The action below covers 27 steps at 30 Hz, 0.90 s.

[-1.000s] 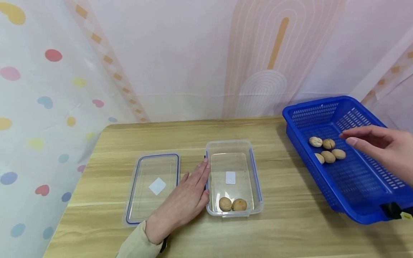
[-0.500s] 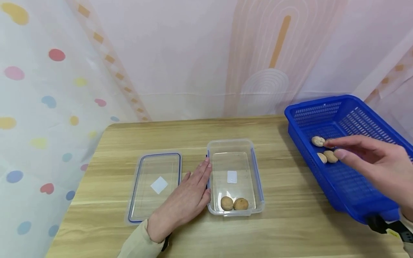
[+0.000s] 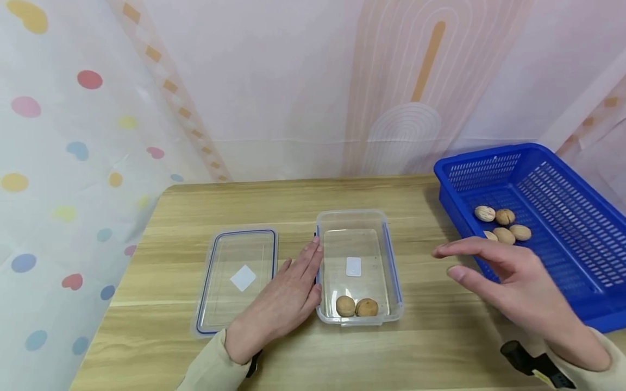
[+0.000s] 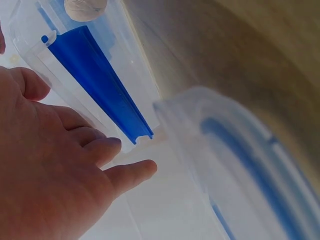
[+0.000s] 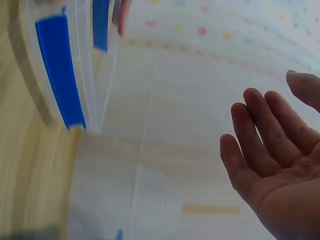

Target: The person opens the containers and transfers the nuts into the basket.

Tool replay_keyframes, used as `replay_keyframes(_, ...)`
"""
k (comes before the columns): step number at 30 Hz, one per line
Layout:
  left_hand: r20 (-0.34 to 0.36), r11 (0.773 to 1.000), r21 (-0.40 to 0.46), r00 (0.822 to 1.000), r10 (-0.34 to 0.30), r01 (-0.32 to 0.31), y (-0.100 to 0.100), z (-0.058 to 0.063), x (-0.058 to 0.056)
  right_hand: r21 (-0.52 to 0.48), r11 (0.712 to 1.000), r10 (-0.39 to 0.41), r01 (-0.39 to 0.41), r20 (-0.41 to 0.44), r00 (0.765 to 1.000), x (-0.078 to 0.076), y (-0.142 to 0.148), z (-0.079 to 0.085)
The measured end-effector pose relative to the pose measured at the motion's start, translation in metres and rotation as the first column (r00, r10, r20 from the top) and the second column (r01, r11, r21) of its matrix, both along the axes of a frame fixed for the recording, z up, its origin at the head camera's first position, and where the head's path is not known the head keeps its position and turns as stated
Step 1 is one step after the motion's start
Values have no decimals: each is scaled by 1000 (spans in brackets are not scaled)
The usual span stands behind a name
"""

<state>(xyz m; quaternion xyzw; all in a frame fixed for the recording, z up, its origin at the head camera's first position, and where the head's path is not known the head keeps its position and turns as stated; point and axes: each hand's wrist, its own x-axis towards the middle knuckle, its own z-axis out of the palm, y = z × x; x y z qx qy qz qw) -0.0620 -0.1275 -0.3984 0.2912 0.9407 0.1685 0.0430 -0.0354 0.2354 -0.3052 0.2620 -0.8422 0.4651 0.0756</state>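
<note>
A clear plastic food container [image 3: 383,320] with blue side latches stands at the middle of the table, two walnuts [image 3: 356,307] in its near end. My left hand [image 3: 281,301] rests along its left side, fingers straight; the left wrist view shows the fingers beside a blue latch [image 4: 95,80]. Between the container and the basket, my right hand [image 3: 513,288] is raised over the table with thumb and fingers apart. Nothing lies in its palm [image 5: 295,180] in the right wrist view. Several walnuts [image 3: 505,216] sit in the blue basket [image 3: 567,260], partly behind that hand.
Left of the container lies its clear lid [image 3: 244,247] with a blue seal and a white label, partly under the left forearm. A patterned cloth [image 3: 283,98] hangs behind the wooden table [image 3: 274,201]. The basket stands at the table's right side.
My right hand has reached down to the walnuts in the basket, then come back left out of it, without a walnut. The left hand stays at the container.
</note>
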Motion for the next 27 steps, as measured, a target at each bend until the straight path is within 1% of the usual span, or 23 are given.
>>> replay_keyframes(3,10,1000,5,1000,-7,7,-1,1,-1,-17,1000,25,-24,29,999,1,-9,-6)
replay_keyframes(5,14,1000,13,1000,-12,12,-1,1,-1,-27,999,40,-39,33,999,1,-14,-11)
replay_keyframes(9,17,1000,21,1000,-14,14,-2,2,-1,-37,997,62,-62,-3,998,-1,-26,-21)
replay_keyframes(13,26,1000,21,1000,-13,12,-3,2,0,-17,997,73,-74,-46,996,-4,-38,-30)
replay_keyframes(18,23,1000,26,1000,-18,17,-3,1,0,21,994,110,-109,-52,993,-9,-47,-39)
replay_keyframes(22,16,1000,23,1000,-18,18,-4,1,-1,66,986,153,-150,-32,988,-13,-54,-46)
replay_keyframes(27,18,1000,16,1000,-16,15,-5,1,-2,123,975,182,-184,26,983,-16,-62,-52)
